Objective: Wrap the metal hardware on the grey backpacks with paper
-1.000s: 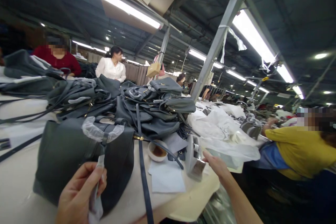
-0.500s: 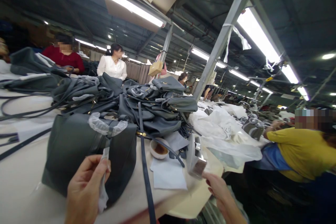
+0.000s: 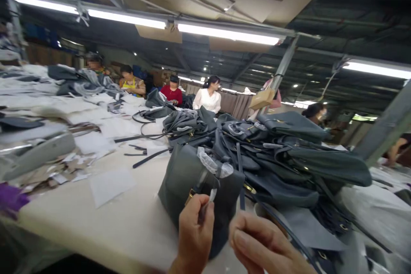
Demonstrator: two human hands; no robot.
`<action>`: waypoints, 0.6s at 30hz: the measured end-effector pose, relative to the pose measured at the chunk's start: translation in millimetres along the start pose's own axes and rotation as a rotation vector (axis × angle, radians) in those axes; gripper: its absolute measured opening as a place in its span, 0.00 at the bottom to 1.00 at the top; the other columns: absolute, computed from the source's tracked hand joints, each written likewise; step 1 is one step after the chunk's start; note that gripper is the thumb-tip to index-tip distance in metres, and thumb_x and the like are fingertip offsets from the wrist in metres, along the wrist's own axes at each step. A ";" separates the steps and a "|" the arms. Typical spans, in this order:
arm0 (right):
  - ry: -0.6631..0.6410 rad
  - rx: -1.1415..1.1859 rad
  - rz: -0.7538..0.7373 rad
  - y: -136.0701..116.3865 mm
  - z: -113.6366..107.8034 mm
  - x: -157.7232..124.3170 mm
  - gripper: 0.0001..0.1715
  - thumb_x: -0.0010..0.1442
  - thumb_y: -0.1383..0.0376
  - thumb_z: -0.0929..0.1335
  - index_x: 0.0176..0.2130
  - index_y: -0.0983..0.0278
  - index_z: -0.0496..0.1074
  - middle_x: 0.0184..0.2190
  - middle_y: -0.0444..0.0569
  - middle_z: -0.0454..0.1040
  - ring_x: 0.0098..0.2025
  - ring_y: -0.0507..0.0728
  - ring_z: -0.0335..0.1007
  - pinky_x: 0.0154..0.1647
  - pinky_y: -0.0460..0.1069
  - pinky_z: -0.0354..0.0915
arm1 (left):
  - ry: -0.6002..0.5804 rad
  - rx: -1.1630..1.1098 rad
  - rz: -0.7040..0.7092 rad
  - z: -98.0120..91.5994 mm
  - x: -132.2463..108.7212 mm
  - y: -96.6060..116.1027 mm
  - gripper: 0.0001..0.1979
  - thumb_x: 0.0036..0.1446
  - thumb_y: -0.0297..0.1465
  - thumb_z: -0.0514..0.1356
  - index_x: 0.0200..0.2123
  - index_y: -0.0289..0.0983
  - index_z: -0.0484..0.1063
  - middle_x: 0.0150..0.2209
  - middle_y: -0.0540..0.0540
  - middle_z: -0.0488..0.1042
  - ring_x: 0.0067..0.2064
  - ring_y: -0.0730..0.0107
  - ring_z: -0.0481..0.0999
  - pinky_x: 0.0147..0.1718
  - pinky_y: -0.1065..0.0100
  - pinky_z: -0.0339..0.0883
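A dark green-grey handbag (image 3: pixel 180 173) stands on the table in front of me, its handle (image 3: pixel 207 161) wrapped in thin white material. My left hand (image 3: pixel 195 227) is closed in a pinch on a white-wrapped strap (image 3: pixel 213 194) at the front of the bag, near a gold buckle (image 3: pixel 190 196). Just right of it, my right hand (image 3: pixel 261 242) has thumb and fingers pressed together. Whatever lies between those fingertips, if anything, is hidden. Part of the bag's lower right is behind my hands.
A heap of similar bags (image 3: pixel 289 171) fills the table behind and to the right. A white sheet (image 3: pixel 112 186) and paper scraps (image 3: pixel 69 165) lie leftward. The table's near edge (image 3: pixel 77 246) runs along the lower left. Several people sit across the table, one in white (image 3: pixel 207 100).
My view has swung left. My right hand has come from a box-like dispenser on the right to beside my left hand, its fingers now pinched. My left hand keeps its pinch on the strap.
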State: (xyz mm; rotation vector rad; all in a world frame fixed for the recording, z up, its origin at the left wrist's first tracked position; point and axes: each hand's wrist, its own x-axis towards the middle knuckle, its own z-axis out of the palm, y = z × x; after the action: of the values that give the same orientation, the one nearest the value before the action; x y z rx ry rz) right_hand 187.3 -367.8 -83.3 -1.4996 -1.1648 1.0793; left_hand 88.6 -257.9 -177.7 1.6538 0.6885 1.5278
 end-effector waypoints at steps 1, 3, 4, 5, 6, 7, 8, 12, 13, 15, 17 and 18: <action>-0.014 -0.068 -0.053 -9.7 6.2 11.9 0.23 0.55 0.46 0.69 0.24 0.62 0.69 0.17 0.39 0.58 0.21 0.49 0.48 0.23 0.46 0.48 | 0.003 0.008 0.033 -0.5 -1.1 0.1 0.07 0.60 0.32 0.57 0.31 0.38 0.73 0.26 0.48 0.73 0.28 0.69 0.72 0.30 0.71 0.65; 0.016 -0.192 -0.127 -17.2 12.3 32.5 0.21 0.57 0.50 0.67 0.22 0.62 0.66 0.17 0.39 0.57 0.21 0.49 0.49 0.23 0.46 0.47 | 0.007 0.016 0.096 -0.8 -2.9 -1.1 0.07 0.60 0.31 0.57 0.31 0.39 0.73 0.27 0.48 0.74 0.28 0.69 0.73 0.31 0.71 0.65; 0.026 -0.238 -0.137 -16.2 12.8 40.6 0.20 0.57 0.52 0.66 0.22 0.62 0.66 0.17 0.38 0.57 0.21 0.49 0.49 0.23 0.46 0.47 | 0.011 0.020 0.128 -0.6 -3.8 -2.5 0.07 0.61 0.30 0.57 0.31 0.39 0.73 0.26 0.48 0.74 0.28 0.69 0.73 0.31 0.70 0.65; 0.033 -0.276 -0.134 -13.3 12.0 47.1 0.19 0.57 0.54 0.66 0.22 0.62 0.66 0.17 0.38 0.56 0.21 0.49 0.49 0.23 0.45 0.47 | 0.014 0.025 0.157 -0.2 -4.8 -4.3 0.08 0.61 0.30 0.56 0.30 0.39 0.72 0.26 0.48 0.74 0.28 0.69 0.73 0.31 0.70 0.65; 0.038 -0.304 -0.127 -9.3 10.6 52.2 0.18 0.57 0.55 0.65 0.21 0.63 0.65 0.16 0.38 0.56 0.21 0.49 0.49 0.23 0.45 0.47 | 0.016 0.032 0.181 0.4 -6.0 -6.4 0.08 0.62 0.29 0.55 0.31 0.39 0.72 0.26 0.47 0.74 0.29 0.69 0.74 0.31 0.70 0.65; 0.038 -0.325 -0.118 -5.1 8.9 56.0 0.18 0.56 0.56 0.65 0.21 0.63 0.65 0.16 0.38 0.56 0.21 0.49 0.49 0.22 0.46 0.46 | 0.015 0.041 0.199 1.1 -7.4 -8.7 0.08 0.62 0.29 0.55 0.32 0.39 0.73 0.27 0.47 0.75 0.29 0.68 0.74 0.31 0.70 0.65; 0.042 -0.340 -0.111 -1.2 7.3 58.7 0.18 0.56 0.56 0.65 0.20 0.63 0.65 0.15 0.38 0.56 0.21 0.49 0.49 0.22 0.46 0.46 | 0.020 0.054 0.205 2.0 -9.2 -10.9 0.07 0.62 0.29 0.55 0.32 0.40 0.73 0.27 0.47 0.75 0.29 0.68 0.74 0.32 0.70 0.66; 0.049 -0.365 -0.118 6.5 5.3 63.5 0.20 0.57 0.55 0.65 0.20 0.63 0.65 0.15 0.38 0.57 0.20 0.49 0.49 0.21 0.46 0.45 | 0.129 0.146 0.145 6.5 -19.1 -18.9 0.06 0.61 0.30 0.57 0.36 0.41 0.74 0.30 0.45 0.78 0.31 0.64 0.77 0.34 0.67 0.69; 0.041 -0.359 -0.119 6.6 5.6 64.1 0.20 0.58 0.55 0.64 0.20 0.63 0.66 0.16 0.38 0.58 0.20 0.49 0.49 0.21 0.46 0.45 | 0.168 0.179 0.143 7.1 -21.4 -20.4 0.06 0.60 0.30 0.57 0.38 0.40 0.74 0.32 0.43 0.79 0.34 0.62 0.78 0.37 0.65 0.69; 0.038 -0.352 -0.121 5.8 6.4 64.8 0.19 0.58 0.56 0.64 0.21 0.63 0.65 0.16 0.39 0.58 0.20 0.49 0.50 0.21 0.46 0.45 | 0.208 0.232 0.181 6.6 -23.8 -22.1 0.09 0.60 0.29 0.58 0.43 0.40 0.75 0.38 0.40 0.80 0.41 0.57 0.79 0.44 0.61 0.69; 0.036 -0.360 -0.123 4.4 6.4 64.9 0.19 0.58 0.56 0.64 0.20 0.63 0.64 0.16 0.38 0.58 0.20 0.49 0.50 0.21 0.46 0.46 | 0.152 0.224 0.265 3.6 -22.3 -20.8 0.12 0.60 0.28 0.58 0.46 0.41 0.75 0.40 0.39 0.81 0.43 0.57 0.79 0.47 0.61 0.68; 0.034 -0.364 -0.124 3.9 5.9 64.6 0.19 0.58 0.56 0.64 0.20 0.63 0.64 0.16 0.38 0.58 0.20 0.49 0.50 0.21 0.46 0.46 | 0.114 0.189 0.287 1.4 -20.2 -18.7 0.12 0.60 0.28 0.58 0.46 0.41 0.75 0.39 0.39 0.81 0.42 0.57 0.80 0.47 0.62 0.68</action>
State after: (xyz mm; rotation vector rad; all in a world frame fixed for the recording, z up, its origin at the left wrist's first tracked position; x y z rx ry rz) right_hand 193.0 -304.1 -94.6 -1.6865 -1.4669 0.7834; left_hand 89.3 -264.0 -204.6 1.8821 0.6965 1.8177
